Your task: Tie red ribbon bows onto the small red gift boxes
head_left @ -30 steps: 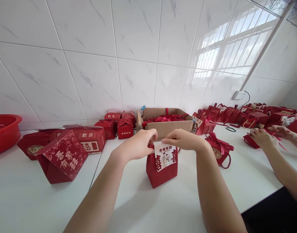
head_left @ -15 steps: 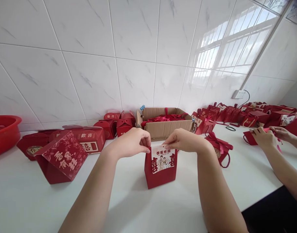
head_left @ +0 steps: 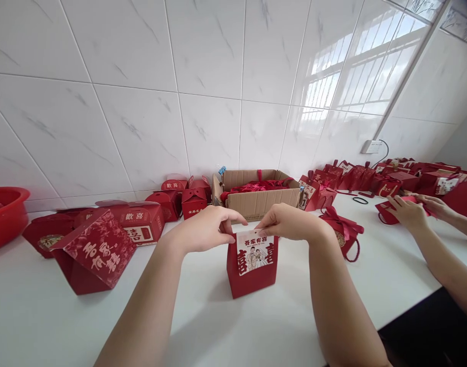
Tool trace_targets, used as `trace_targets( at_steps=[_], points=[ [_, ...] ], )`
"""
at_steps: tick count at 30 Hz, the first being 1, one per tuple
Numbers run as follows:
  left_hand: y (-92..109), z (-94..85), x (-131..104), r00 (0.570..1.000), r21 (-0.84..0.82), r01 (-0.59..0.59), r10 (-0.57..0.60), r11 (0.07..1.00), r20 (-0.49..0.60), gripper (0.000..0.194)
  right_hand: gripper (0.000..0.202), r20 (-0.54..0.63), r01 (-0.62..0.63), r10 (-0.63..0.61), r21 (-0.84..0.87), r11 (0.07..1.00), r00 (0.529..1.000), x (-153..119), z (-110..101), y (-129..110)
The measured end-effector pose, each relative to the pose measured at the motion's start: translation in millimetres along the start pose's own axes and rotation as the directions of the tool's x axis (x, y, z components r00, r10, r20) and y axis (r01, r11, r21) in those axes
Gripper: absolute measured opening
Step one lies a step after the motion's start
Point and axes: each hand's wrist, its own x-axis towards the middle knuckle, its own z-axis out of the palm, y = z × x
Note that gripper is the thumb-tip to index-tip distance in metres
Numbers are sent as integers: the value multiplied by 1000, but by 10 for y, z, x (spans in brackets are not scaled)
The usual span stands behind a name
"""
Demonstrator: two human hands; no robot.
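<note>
1. The left hand (head_left: 212, 229) is partly open, its thumb at the upper corner of the red gift box (head_left: 252, 285) and its forefinger reaching over the top.
2. The right hand (head_left: 290, 222) pinches the top edge of the white card (head_left: 256, 255) on the box's front. The gift box stands upright below and between both hands.
3. Just beyond the hands, the cardboard carton (head_left: 258, 201) of red ribbons (head_left: 259, 186) blocks the way to the wall.
4. Left of the left hand are a tilted floral box (head_left: 99, 252), a long red box (head_left: 143, 219), small red boxes (head_left: 170, 204) and, farthest out, a red basin (head_left: 6, 214).
5. Right of the right hand sits a ribboned box (head_left: 342, 229); a black loop (head_left: 360, 201) and a crowd of red boxes (head_left: 405, 178) lie farther off, near another person's hands (head_left: 412, 211).
6. Beneath the hands is a white, smooth counter (head_left: 218, 331) with soft shadows.
7. Behind rises a glossy, grey-veined tiled wall (head_left: 210, 122), reflecting a barred window, with a white socket (head_left: 372, 147) at right.
</note>
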Motion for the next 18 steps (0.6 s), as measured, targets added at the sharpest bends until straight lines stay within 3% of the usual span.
trace_targets(
  at_steps=[18],
  points=[
    [-10, 12, 20, 999, 45, 7, -5, 999, -46, 35, 26, -43, 21, -21, -15, 1000, 999, 31, 14, 14]
  ],
)
